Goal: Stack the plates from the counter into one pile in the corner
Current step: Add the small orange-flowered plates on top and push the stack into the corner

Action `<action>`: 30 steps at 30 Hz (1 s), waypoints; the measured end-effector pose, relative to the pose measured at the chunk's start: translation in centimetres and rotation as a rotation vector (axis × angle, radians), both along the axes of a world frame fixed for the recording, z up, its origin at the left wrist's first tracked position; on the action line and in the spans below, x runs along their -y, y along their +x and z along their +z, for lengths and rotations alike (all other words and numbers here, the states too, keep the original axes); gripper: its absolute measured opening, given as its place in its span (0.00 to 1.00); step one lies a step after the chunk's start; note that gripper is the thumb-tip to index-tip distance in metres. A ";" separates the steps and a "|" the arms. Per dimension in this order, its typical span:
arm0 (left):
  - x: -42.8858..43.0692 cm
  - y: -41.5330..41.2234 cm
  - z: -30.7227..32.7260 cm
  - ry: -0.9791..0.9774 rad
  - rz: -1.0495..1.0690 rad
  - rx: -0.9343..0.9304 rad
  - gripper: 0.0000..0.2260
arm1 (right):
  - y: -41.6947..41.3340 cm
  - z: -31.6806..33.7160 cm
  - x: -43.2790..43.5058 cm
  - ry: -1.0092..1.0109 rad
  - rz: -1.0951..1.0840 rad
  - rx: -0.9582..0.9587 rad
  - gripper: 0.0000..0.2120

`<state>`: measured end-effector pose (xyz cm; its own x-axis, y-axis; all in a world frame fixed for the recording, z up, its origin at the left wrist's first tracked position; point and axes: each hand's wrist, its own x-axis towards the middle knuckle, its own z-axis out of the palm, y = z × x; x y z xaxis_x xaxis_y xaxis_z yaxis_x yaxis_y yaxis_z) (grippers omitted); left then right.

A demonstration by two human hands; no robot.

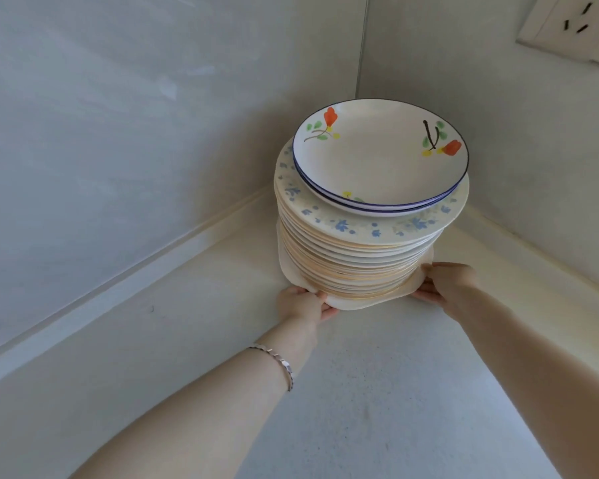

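A tall pile of plates stands in the corner of the pale counter. On top lie two blue-rimmed plates with orange flowers, over a wider plate with a blue floral rim and several cream plates with gold edges. My left hand grips the lower left edge of the bottom plate. My right hand holds the lower right edge of the pile. Whether the pile rests on the counter or is lifted off it is unclear.
Two pale walls meet behind the pile at the corner seam. A white wall socket sits at the upper right. A raised ledge runs along the left wall. A bracelet is on my left wrist.
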<state>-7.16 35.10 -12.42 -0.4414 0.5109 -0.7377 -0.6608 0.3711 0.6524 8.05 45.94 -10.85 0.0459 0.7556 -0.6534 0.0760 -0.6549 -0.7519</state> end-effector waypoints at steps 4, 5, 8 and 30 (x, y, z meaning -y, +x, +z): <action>-1.6 -2.8 0.9 -0.043 -0.102 -0.108 0.14 | -0.8 -0.3 0.6 -0.036 -0.017 -0.090 0.14; -2.0 -3.5 1.0 -0.063 -0.131 -0.131 0.14 | -1.1 -0.3 0.8 -0.045 -0.016 -0.111 0.14; -3.3 -5.4 1.5 -0.090 -0.181 -0.189 0.17 | -2.2 -0.3 1.5 -0.058 -0.026 -0.170 0.14; -4.4 -5.0 -0.3 -0.011 0.029 -0.224 0.05 | -2.3 -0.6 -0.5 -0.077 -0.100 -0.159 0.09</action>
<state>-12.15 39.54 -12.74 -0.6093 0.4880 -0.6249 -0.5102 0.3621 0.7802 5.72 46.44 -11.46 0.0098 0.6996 -0.7144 -0.1082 -0.7095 -0.6963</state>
